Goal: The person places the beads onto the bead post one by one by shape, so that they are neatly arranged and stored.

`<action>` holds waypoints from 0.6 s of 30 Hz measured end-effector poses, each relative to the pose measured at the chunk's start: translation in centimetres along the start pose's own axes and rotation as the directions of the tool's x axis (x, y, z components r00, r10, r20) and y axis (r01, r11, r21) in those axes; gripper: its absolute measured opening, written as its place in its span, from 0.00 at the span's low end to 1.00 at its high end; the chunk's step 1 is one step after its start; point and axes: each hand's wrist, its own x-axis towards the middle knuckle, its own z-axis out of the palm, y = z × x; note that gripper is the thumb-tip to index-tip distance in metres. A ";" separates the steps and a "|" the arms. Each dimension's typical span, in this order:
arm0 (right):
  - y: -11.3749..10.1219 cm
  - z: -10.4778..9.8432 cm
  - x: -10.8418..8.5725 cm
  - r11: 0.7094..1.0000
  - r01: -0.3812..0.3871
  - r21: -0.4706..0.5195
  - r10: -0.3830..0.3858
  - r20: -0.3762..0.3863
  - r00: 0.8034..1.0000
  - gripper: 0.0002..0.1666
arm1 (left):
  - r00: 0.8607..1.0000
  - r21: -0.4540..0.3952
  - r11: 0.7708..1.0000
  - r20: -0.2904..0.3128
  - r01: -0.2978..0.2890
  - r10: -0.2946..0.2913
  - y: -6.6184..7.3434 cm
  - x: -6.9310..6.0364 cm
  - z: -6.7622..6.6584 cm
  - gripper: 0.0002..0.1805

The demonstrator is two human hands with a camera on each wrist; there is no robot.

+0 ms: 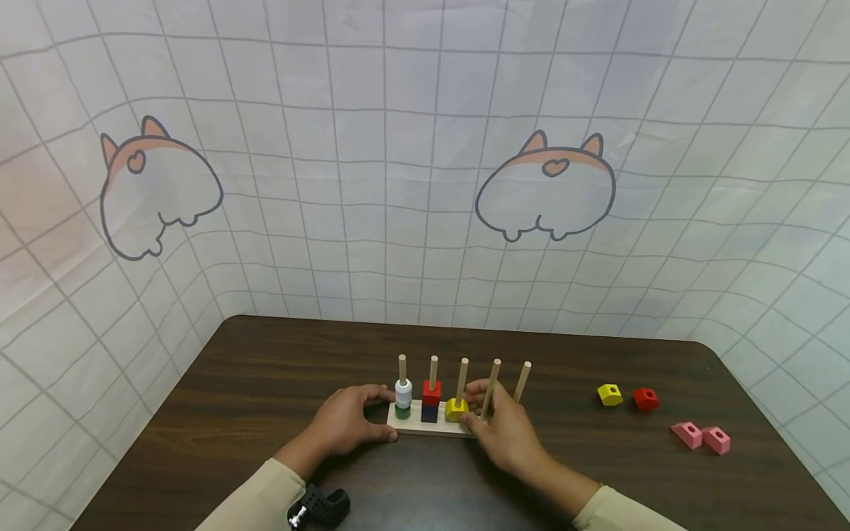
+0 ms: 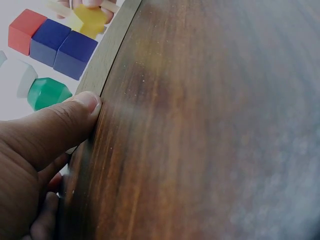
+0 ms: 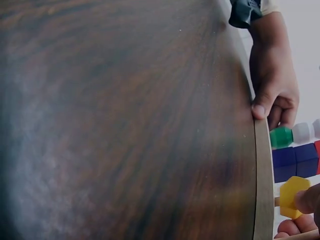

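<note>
I see the grid-patterned curtain (image 1: 412,184) run off the top and both sides of my head view, and the bench (image 1: 265,354) in front of it loses its near edge below the frame. Around the middle of the bench sits the peg board (image 1: 413,425), a pale wooden base with five pegs; its right end and the feet of the two rightmost pegs are hidden by the right grip.

The left grip (image 1: 347,422), a bare hand, pinches the board's left end, thumb on the near edge; I can only partly make out its fingers. The right grip (image 1: 506,436) is closed between thumb and fingertips on the yellow block (image 1: 455,410); my right wrist view crops most of this hand.

That yellow block is bright and faceted, threaded on the middle peg, with a short bit of peg showing between it and the base. On the second peg a red block (image 1: 431,393) tops two dark blue blocks (image 2: 75,54), hard to tell apart from the head. White pieces (image 1: 403,393), pale and cropped in my left wrist view, sit over a green piece (image 1: 402,411) on the leftmost peg. Well to the right lie a loose yellow block (image 1: 609,395), a loose red block (image 1: 645,400) and two pink blocks (image 1: 687,435).
</note>
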 end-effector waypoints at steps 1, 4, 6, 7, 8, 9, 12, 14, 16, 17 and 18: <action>0.0 0.0 0.0 1.000 0.001 0.001 -0.001 -0.002 1.000 0.21 | 1.000 0.002 1.000 0.001 0.000 0.000 0.0 0.0 0.0 0.29; -0.1 0.0 0.1 1.000 0.001 0.011 0.000 -0.005 1.000 0.21 | 1.000 0.002 1.000 0.004 0.002 -0.002 0.0 0.1 0.0 0.29; 0.0 0.0 0.0 1.000 0.005 0.012 -0.005 -0.008 1.000 0.21 | 1.000 0.002 1.000 0.004 0.004 -0.004 0.0 0.1 0.0 0.29; 0.0 0.0 0.0 1.000 0.009 0.012 -0.009 -0.010 1.000 0.21 | 1.000 0.002 1.000 0.004 0.005 -0.005 0.0 0.1 0.0 0.29; 0.0 0.0 0.0 1.000 0.018 0.010 -0.017 -0.011 1.000 0.22 | 1.000 0.002 1.000 0.004 0.006 -0.006 0.0 0.1 0.0 0.29; 0.0 0.0 -0.1 1.000 0.025 0.012 -0.025 -0.012 1.000 0.23 | 1.000 0.004 1.000 0.003 0.005 -0.005 0.0 0.1 0.0 0.29; 0.0 -0.2 -0.4 0.999 0.045 0.004 -0.045 -0.008 0.999 0.28 | 1.000 0.006 1.000 0.001 0.002 -0.002 0.0 0.1 0.0 0.29; -0.1 -0.5 -0.6 0.999 0.051 0.004 -0.051 0.007 0.999 0.32 | 1.000 0.006 1.000 0.000 0.002 -0.002 0.0 0.1 0.0 0.29; -0.2 -1.0 -1.0 0.999 0.047 0.001 -0.047 0.036 0.998 0.36 | 1.000 0.003 1.000 0.001 0.004 -0.004 0.1 0.1 0.0 0.29; -0.3 -1.3 -1.2 0.999 0.045 -0.003 -0.045 0.054 0.998 0.37 | 1.000 0.002 1.000 0.000 0.006 -0.006 0.1 0.1 -0.1 0.29; -0.3 -1.6 -1.3 0.999 0.044 -0.010 -0.043 0.070 0.997 0.38 | 1.000 0.001 1.000 0.000 0.008 -0.008 0.1 0.1 -0.1 0.29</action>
